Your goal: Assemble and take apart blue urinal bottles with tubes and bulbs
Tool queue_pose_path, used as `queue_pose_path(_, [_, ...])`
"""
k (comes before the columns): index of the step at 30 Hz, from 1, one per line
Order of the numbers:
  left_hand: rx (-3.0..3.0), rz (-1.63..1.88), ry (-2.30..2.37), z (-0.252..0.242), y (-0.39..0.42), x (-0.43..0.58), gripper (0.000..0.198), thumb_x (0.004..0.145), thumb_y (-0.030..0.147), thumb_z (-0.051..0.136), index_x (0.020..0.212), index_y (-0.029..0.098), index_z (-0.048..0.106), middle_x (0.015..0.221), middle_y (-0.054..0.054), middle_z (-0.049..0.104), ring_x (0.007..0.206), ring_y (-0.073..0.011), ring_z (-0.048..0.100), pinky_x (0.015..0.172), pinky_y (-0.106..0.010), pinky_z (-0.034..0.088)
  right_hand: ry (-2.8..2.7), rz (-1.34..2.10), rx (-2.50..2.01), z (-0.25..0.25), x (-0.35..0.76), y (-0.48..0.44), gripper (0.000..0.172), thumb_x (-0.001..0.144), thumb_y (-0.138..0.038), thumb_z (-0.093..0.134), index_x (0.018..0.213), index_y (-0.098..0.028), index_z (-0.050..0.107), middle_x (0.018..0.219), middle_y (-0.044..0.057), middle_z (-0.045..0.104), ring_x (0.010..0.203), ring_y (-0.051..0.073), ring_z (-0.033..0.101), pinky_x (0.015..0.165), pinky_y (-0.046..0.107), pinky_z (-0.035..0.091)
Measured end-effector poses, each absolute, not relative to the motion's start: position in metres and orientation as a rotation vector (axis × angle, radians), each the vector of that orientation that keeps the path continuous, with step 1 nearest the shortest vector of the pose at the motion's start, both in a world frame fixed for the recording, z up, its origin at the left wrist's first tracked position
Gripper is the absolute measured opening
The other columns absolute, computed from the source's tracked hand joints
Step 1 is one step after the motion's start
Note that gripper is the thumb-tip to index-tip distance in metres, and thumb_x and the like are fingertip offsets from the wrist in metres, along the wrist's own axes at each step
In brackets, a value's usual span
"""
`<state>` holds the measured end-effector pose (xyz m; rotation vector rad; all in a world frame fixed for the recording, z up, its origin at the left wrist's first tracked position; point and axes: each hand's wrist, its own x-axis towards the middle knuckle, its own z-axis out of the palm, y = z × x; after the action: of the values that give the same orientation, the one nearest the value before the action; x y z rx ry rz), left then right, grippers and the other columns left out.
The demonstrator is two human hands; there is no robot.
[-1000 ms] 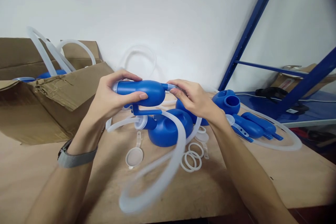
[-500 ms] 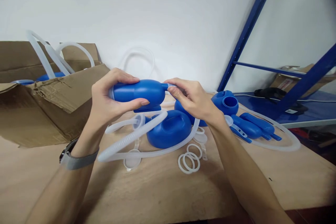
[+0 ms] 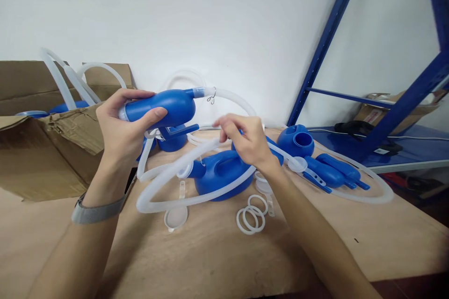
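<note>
My left hand (image 3: pixel 126 119) is closed round a blue plastic urinal head (image 3: pixel 170 105) with a flat handle below, raised above the table. A clear hose (image 3: pixel 233 96) is fitted over its narrow spout, and a thin wire clip (image 3: pixel 211 98) hangs on the hose near that joint. Loosely curled, my right hand (image 3: pixel 245 140) is over the table in front of the hoses; its fingertips are blurred, so I cannot tell whether they grip anything. Beneath it lies a blue bottle (image 3: pixel 224 175) with a moulded handle, its neck facing left and a looped hose (image 3: pixel 150 203) around it.
At left stands an open cardboard box (image 3: pixel 45 159) with hoses and blue parts inside. White rings (image 3: pixel 250 219) and a clear cap (image 3: pixel 176 218) lie at the front. To the right are an open-mouthed blue bottle (image 3: pixel 293 138), more blue heads (image 3: pixel 326 173) and a blue metal shelf (image 3: pixel 351 138).
My right hand has come off the spout joint and moved lower. My left hand has drawn the blue urinal head left and up, tilting its spout upward; the hose joint and wire clip now show.
</note>
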<state>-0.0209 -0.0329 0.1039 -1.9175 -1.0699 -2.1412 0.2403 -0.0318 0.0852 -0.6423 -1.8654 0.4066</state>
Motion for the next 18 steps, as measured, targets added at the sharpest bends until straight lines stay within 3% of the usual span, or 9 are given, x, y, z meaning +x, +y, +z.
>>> queue_pose_path(3, [-1.990,-2.163,-1.056,0.105,-0.035,-0.020,0.028,0.069,0.042,0.090,0.090,0.028,0.077,0.089,0.003,0.076,0.095,-0.0276,0.073,0.083,-0.045,0.059,-1.741,0.805,-0.658,0.083,0.234,-0.017,0.064,0.101,-0.073,0.040,0.125,-0.020,0.066,0.100,0.008,0.073,0.081,0.017,0.070,0.062,0.025,0.052])
queue_pose_path(5, [-2.006,-2.197,-1.015,0.105,-0.036,-0.018,0.030,0.066,0.039,0.092,0.089,0.027,0.078,0.088,0.002,0.076,0.091,-0.0266,0.073,0.083,-0.044,0.058,-1.707,0.893,-0.608,0.083,0.231,-0.011,0.064,0.099,-0.073,0.045,0.131,-0.020,0.063,0.111,0.010,0.072,0.092,0.018,0.071,0.062,0.023,0.053])
queue_pose_path(13, [-2.091,-2.181,-0.928,0.104,-0.037,-0.009,0.031,0.061,0.032,0.097,0.088,0.027,0.081,0.087,0.002,0.077,0.081,-0.0195,0.069,0.077,-0.033,0.054,-1.593,0.942,-0.457,0.078,0.224,-0.012,0.062,0.092,-0.078,0.054,0.105,-0.020,0.071,0.102,0.009,0.072,0.093,0.019,0.068,0.063,0.025,0.054])
queue_pose_path(18, [-2.078,-2.113,-0.978,0.104,-0.038,-0.010,0.032,0.062,0.038,0.095,0.088,0.027,0.080,0.088,0.001,0.077,0.083,-0.0209,0.069,0.078,-0.034,0.055,-1.603,0.986,-0.473,0.077,0.224,-0.011,0.058,0.089,-0.077,0.060,0.098,-0.020,0.069,0.095,0.006,0.069,0.085,0.017,0.067,0.060,0.023,0.052])
